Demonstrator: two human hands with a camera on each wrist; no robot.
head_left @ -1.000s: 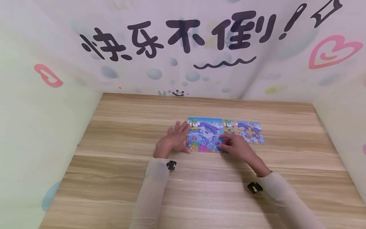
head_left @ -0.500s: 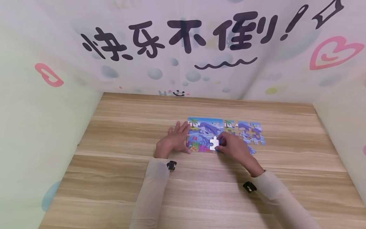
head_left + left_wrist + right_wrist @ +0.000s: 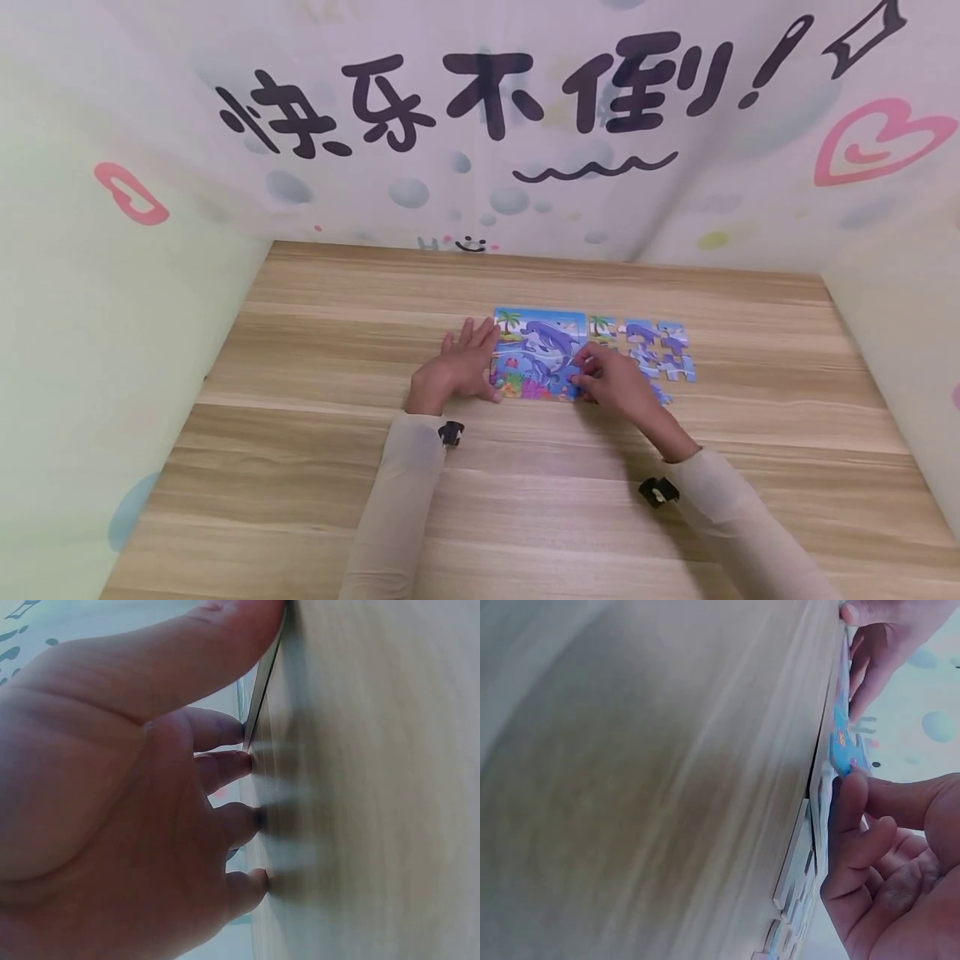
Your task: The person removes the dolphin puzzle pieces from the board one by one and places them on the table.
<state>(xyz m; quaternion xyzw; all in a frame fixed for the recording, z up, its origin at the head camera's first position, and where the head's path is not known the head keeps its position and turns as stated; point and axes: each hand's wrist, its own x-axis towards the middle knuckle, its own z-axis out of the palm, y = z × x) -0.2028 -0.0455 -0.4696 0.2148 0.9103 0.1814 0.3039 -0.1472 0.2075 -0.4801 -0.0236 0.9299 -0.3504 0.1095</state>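
A puzzle board (image 3: 540, 319) printed with dolphins, a palm and coral lies on the table. My left hand (image 3: 467, 363) rests at its left edge with fingers spread; in the left wrist view the fingertips (image 3: 247, 889) touch the wood. At the board's lower right, my right hand (image 3: 613, 382) pinches a blue puzzle piece (image 3: 847, 754) between thumb and finger. The piece overlaps the printed picture in the head view. Right of the board lie loose or partly joined puzzle pieces (image 3: 678, 367), some hidden behind the right hand.
The wood-grain table (image 3: 510, 500) extends around the puzzle. A printed cloth wall (image 3: 337, 200) with large black characters stands behind it, with pale walls at both sides. Black wrist cameras (image 3: 660, 492) sit at the cuffs.
The piece in the right hand showed a white face half a second ago; now it looks blue against the board. The right hand shifted left, then slightly back right. My left hand stays put.
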